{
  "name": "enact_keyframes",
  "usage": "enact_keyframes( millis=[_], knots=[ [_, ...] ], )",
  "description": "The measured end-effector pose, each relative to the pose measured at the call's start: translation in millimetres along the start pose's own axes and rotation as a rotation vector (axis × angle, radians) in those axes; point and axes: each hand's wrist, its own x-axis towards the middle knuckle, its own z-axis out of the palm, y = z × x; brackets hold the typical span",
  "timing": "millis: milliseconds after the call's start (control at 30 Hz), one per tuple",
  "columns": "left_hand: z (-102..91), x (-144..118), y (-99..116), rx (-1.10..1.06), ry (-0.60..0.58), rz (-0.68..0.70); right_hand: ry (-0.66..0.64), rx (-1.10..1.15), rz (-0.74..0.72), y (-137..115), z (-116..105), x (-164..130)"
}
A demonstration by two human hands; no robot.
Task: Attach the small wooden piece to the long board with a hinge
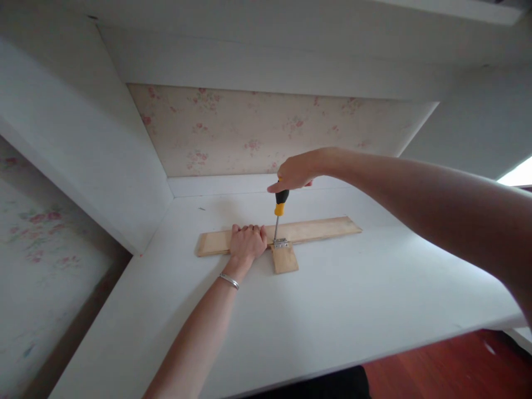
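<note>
My right hand (294, 170) is wrapped round the black and yellow handle of a screwdriver (280, 206), which stands nearly upright. Its shaft runs down to a small metal hinge (280, 243); the tip meets the hinge's left part, though the screw itself is too small to make out. The hinge lies across the joint between a long wooden board (316, 229) and a short wooden block (285, 259) in front of it. With fingers curled over the far edge, my left hand (248, 242) grips the long board just left of the hinge.
Both wood pieces lie on a white desktop (332, 310). A white side panel (83, 127) rises at the left, and a white overhead panel (270, 61) hangs above. Behind is flowered wallpaper (253, 130). Reddish flooring (449, 366) shows past the front edge at lower right.
</note>
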Motion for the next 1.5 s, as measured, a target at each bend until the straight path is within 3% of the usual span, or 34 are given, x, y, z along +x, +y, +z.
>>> enact_keyframes(
  millis=[133, 267, 433, 567, 733, 900, 1000, 1167, 1300, 1500],
  knots=[
    [-0.2, 0, -1, -0.009, -0.01, 0.007, -0.043, 0.142, -0.014, 0, 2, 0],
    [0.1, 1, 0, -0.014, -0.015, -0.003, 0.001, -0.01, 0.041, -2, -1, -2],
    [-0.7, 1, 0, -0.027, -0.036, -0.02, -0.028, 0.134, -0.017, -5, -2, 0],
    [-2.5, 1, 0, -0.058, -0.051, -0.022, 0.021, 0.003, 0.033, -8, -2, 3],
    [-3.5, 2, 2, -0.034, -0.059, -0.04, -0.017, 0.108, -0.015, -9, -3, 0],
    [-1.5, 1, 1, -0.011, -0.03, -0.015, 0.019, 0.012, 0.047, -5, 0, 2],
    [-0.2, 1, 0, -0.012, -0.018, -0.009, -0.017, 0.096, -0.015, -2, 1, 4],
    [-1.0, 2, 0, -0.017, -0.025, -0.02, 0.015, -0.077, 0.002, 3, 1, 7],
    [-2.4, 2, 1, -0.023, -0.048, -0.034, 0.0, 0.042, -0.059, 3, 1, 5],
    [-3.3, 2, 1, -0.006, -0.033, -0.027, 0.026, -0.042, -0.008, 1, 1, 3]
  ],
)
